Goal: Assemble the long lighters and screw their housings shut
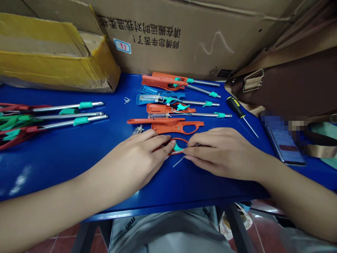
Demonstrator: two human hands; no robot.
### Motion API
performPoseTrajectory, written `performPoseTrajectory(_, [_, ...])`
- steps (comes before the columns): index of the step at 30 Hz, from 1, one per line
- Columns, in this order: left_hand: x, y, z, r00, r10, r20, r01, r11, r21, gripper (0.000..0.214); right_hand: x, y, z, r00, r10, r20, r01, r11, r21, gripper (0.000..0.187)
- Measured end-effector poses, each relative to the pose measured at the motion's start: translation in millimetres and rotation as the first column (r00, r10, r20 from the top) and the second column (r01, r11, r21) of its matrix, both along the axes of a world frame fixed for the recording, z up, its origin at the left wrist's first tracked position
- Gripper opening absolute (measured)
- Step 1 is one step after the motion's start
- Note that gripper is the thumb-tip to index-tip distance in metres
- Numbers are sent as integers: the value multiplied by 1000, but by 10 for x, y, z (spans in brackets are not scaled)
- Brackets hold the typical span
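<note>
**Both hands on a lighter part, just this side of the orange shell**

Landmark: the orange shell (168, 125), lying open and flat on the blue table (79, 158). We take all places from it.

Lighter part (178, 142): an orange loop with a teal trigger (177, 148) inside. It lies on the table just nearer to us than the orange shell. It is close to the shell, but we cannot tell if they touch. Both hands cover most of it.

Left hand (137, 154): comes in from the near left of the shell. The fingers (155, 138) are stretched out and held together, with the tips laid on the left end of the lighter part. The thumb is hidden, so we cannot tell whether the hand grips or only presses.

Right hand (223, 153): near right of the shell. Thumb and forefinger are pinched together on the right side of the lighter part, at the trigger. A thin pale wire (178, 162) runs out from that pinch toward us.

Beyond the shell: a row of half-built lighters (171, 100), orange and blue, with metal tubes pointing right. Behind them stands a large cardboard box (184, 31).

Right of the shell: a screwdriver (238, 108) with a black and yellow handle. Further right are a phone (285, 146) and a brown bag (289, 80).

Far left of the shell: a bunch of lighters (52, 116), tubes pointing toward it. Behind them is a yellow-taped box (52, 52).

Just left of the shell: a small clear piece (137, 130).
</note>
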State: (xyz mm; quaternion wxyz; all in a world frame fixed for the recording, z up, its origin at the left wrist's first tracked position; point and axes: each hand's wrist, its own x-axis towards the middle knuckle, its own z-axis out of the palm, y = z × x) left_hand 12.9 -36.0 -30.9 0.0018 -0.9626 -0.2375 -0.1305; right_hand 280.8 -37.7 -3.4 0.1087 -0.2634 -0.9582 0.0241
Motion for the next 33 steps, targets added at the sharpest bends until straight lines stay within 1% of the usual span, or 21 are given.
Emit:
performPoseTrajectory(3, [8, -2, 5, 1000, -3, 16, 3, 1000, 4, 34, -1, -26, -4, 997, -73, 15, 74, 989, -124, 29])
performPoseTrajectory(5, [13, 2, 7, 1000, 6, 24, -6, 1000, 0, 35, -1, -40, 2, 993, -118, 13, 118, 968, -223, 26])
performPoseTrajectory(7, [13, 8, 10, 1000, 6, 29, -6, 1000, -5, 35, 8, -38, 22, 990, -140, -3, 133, 949, -285, 22])
performPoseTrajectory(9, [4, 14, 13, 999, 10, 35, -10, 1000, -17, 35, 35, -18, 57, 989, -149, -20, 136, 945, -298, 20])
performPoseTrajectory(12, [-14, 16, 18, 998, 33, 50, -31, 999, -41, 34, 110, 37, 118, 983, -184, -19, 172, 948, -267, 17])
performPoseTrajectory(15, [-23, 12, 23, 998, 38, 53, -36, 998, -50, 33, 199, 94, 150, 975, -217, 43, 221, 947, -232, 17])
performPoseTrajectory(17, [-21, 11, 30, 998, 43, 53, -40, 998, -57, 33, 243, 125, 145, 971, -224, 89, 238, 943, -232, 11])
performPoseTrajectory(19, [-16, 15, 37, 997, 50, 65, -45, 997, -67, 32, 267, 149, 130, 969, -223, 110, 245, 936, -253, 5])
performPoseTrajectory(25, [-4, 44, 36, 994, 34, 104, -26, 996, -84, 32, 267, 187, 105, 976, -196, 99, 218, 917, -333, 13])
performPoseTrajectory(30, [3, 50, 45, 995, 34, 94, -27, 996, -83, 32, 246, 213, 105, 982, -183, 44, 185, 894, -409, 11])
performPoseTrajectory(33, [3, 47, 45, 995, 33, 97, -25, 996, -81, 32, 219, 230, 79, 978, -208, 1, 189, 887, -420, 7])
